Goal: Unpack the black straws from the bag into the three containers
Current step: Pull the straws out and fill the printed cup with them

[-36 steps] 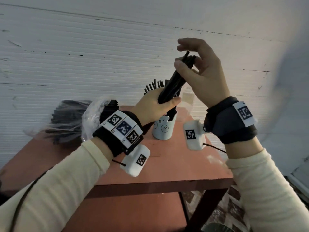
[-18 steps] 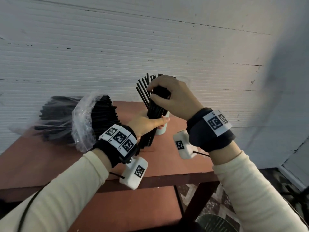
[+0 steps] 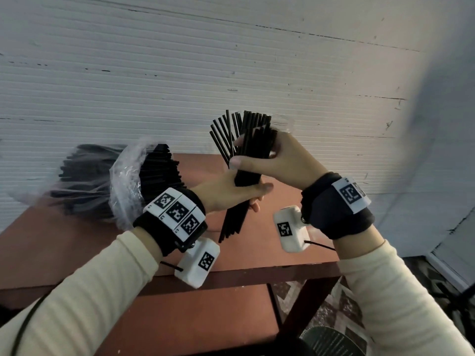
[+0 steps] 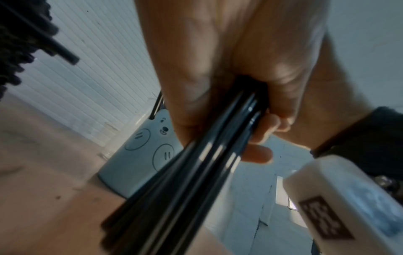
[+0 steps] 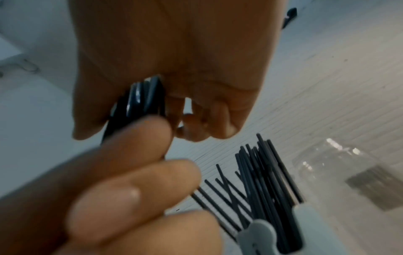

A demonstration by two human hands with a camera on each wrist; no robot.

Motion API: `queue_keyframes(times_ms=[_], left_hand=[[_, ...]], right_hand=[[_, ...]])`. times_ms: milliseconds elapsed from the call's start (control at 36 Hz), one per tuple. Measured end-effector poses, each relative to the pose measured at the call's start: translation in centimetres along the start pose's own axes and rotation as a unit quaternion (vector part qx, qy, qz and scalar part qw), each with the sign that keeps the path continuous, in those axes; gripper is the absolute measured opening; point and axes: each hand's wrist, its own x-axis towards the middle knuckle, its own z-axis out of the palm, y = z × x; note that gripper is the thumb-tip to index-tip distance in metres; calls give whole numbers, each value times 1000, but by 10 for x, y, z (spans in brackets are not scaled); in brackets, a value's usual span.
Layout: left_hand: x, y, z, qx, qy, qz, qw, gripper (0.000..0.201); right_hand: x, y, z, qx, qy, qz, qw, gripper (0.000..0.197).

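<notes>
A bundle of straws (image 3: 248, 173), held high a second ago, has been lowered to just above the tabletop (image 3: 257, 258). The left hand (image 3: 228, 191) fingers are wrapped round its middle, the right hand (image 3: 280, 163) fingers round its top. It is likely being squared up before being dropped into the cup (image 4: 139, 155). More straws are left in the bag (image 3: 123, 181).

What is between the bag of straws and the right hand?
The left hand, gripping the bundle of straws that the right hand also holds; the head view shows this.
</notes>
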Motion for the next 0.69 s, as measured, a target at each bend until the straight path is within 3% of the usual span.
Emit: queue_keyframes(times_ms=[83, 222, 333, 472, 583, 694], left_hand=[[-3, 6, 3, -8, -25, -10, 1000, 29], [-3, 9, 12, 27, 34, -25, 999, 15], [-1, 9, 14, 23, 142, -37, 989, 65], [7, 0, 5, -24, 245, -79, 966, 76], [20, -13, -6, -56, 250, -168, 952, 80], [40, -22, -11, -48, 241, -186, 951, 89]], right_hand=[[-1, 5, 4, 3, -47, -4, 999, 18], [1, 5, 5, -16, 14, -8, 1000, 11], [10, 0, -10, 26, 106, -14, 994, 13], [33, -1, -42, 60, 235, -6, 970, 11], [51, 2, -59, 66, 274, -4, 959, 10], [70, 6, -60, 45, 273, 5, 961, 9]])
